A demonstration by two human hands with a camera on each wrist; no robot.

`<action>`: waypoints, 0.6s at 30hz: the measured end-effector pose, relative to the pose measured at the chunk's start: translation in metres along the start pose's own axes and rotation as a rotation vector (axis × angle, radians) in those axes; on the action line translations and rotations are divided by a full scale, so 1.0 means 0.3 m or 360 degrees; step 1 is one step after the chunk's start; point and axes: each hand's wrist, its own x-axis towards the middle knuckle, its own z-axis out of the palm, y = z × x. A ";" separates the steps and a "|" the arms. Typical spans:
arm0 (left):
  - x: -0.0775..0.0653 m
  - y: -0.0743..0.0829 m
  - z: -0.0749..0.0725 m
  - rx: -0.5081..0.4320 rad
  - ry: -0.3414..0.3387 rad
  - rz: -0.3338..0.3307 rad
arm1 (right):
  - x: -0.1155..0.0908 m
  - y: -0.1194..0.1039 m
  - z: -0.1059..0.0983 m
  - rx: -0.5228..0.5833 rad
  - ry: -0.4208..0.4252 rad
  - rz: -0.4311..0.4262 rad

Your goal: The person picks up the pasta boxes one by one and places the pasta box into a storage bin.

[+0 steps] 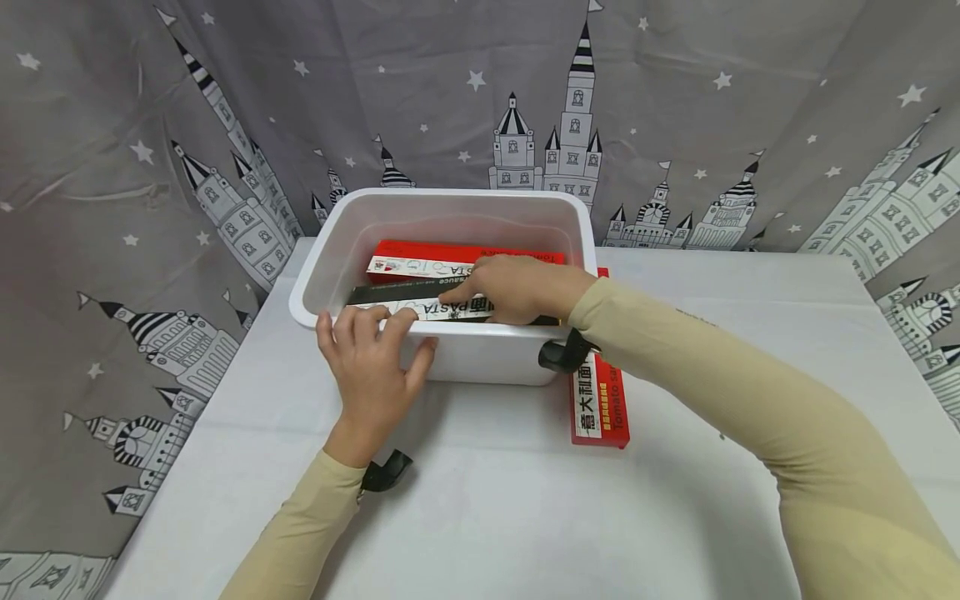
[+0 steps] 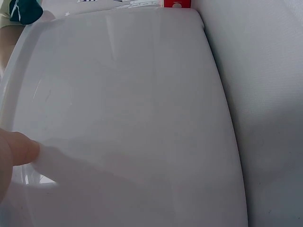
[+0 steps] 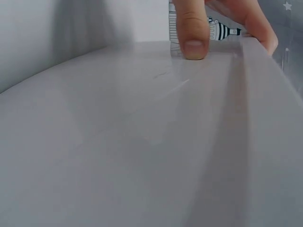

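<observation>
A white plastic bin stands on the table, with a red pasta box and a black pasta box lying inside. My left hand grips the near rim at its left, fingers over the edge and thumb against the outer wall. The right wrist view shows that thumb on the bin's outside. Reaching in over the right side, my right hand holds the black box, index finger along its white label. The near rim hides part of that hand and the box's lower side.
Another red pasta box lies on the white table, partly behind the bin's right end and under my right forearm. A grey curtain with castles and stars hangs behind. Black wrist straps are on both wrists.
</observation>
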 end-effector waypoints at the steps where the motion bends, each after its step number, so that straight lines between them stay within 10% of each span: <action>1: 0.000 0.000 0.000 0.0001 0.0001 0.0000 | 0.001 0.002 0.003 0.0014 -0.0001 -0.0007; 18: 0.001 -0.003 -0.001 0.0009 0.0003 0.0008 | 0.011 0.022 0.037 0.0055 0.0060 -0.0039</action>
